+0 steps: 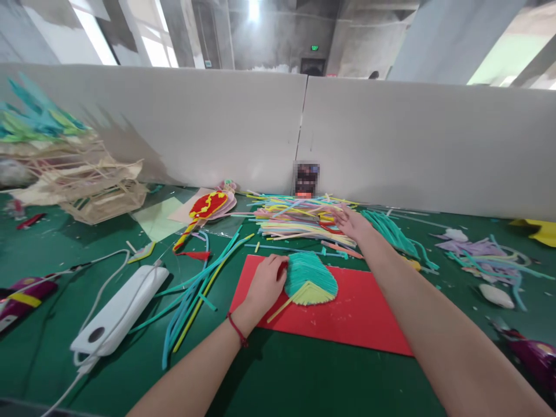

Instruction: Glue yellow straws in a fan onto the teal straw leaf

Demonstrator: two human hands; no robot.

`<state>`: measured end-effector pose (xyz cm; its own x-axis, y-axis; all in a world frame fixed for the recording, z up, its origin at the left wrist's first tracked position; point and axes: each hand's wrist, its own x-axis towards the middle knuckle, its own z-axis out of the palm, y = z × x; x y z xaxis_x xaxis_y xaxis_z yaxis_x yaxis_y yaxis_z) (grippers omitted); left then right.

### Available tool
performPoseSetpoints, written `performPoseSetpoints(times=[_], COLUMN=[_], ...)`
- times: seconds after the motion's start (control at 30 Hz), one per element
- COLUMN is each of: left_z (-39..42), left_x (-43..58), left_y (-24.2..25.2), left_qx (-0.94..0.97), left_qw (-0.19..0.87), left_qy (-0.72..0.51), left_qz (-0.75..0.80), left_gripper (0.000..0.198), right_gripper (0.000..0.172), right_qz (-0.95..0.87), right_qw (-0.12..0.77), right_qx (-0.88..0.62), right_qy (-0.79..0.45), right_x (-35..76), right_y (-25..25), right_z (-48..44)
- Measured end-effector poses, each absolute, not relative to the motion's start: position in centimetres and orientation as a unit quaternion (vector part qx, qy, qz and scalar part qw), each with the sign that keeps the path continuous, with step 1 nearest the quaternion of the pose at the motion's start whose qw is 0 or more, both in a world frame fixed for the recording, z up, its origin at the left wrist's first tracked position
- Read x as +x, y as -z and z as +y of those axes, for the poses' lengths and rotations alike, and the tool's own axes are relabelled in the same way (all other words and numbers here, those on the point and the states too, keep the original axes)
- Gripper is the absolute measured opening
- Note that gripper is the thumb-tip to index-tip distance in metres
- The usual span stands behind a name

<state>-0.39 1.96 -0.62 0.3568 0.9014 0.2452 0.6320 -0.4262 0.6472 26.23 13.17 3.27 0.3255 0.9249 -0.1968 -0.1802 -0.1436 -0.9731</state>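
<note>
A fan-shaped piece [310,278] of teal and pale yellow pipe cleaners, with a thin yellow handle, lies on a red sheet [365,315]. My left hand [269,278] rests on the sheet at the fan's left edge, its fingers curled and closed against that edge. Farther back, my right hand [348,223] reaches over a pile of pastel pipe cleaners [282,226], fingers apart and stretched toward it. Close to those fingertips a red loop [330,228] lies among the stems, partly covered. A bundle of teal pipe cleaners [388,231] is just right of my right hand.
A red and yellow fan [208,205], loose blue and yellow stems [191,307] and a white power strip [121,307] with cables lie left. Purple glue guns [26,298] flank both sides. Scraps [482,252] lie right. A white partition [195,127] stands behind.
</note>
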Motion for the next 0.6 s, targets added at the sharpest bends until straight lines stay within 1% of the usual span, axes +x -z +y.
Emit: performPoseSetpoints(times=[0.17, 0.3, 0.47, 0.6], left_z=[1.9, 1.8, 1.8, 1.8], left_x=[-0.4, -0.4, -0.4, -0.4], left_y=[0.7, 0.6, 0.4, 0.3], left_qx=[0.793, 0.794, 0.796, 0.796], left_qw=[0.23, 0.231, 0.23, 0.228], left_qy=[-0.295, -0.294, -0.289, -0.286], left_qz=[0.48, 0.479, 0.48, 0.483], left_gripper=[0.028, 0.029, 0.029, 0.029], right_gripper=[0.033, 0.018, 0.028, 0.029], right_qz=[-0.324, -0.328, -0.348, -0.408], right_qw=[0.567, 0.592, 0.635, 0.627], right_qx=[-0.565, -0.571, -0.584, -0.588], right_qy=[-0.504, -0.465, -0.366, -0.306], right_x=[25.9, 26.2, 28.3, 30.5], right_y=[-3.4, -3.8, -6.5, -9.1], right_z=[13.4, 13.5, 13.7, 12.5])
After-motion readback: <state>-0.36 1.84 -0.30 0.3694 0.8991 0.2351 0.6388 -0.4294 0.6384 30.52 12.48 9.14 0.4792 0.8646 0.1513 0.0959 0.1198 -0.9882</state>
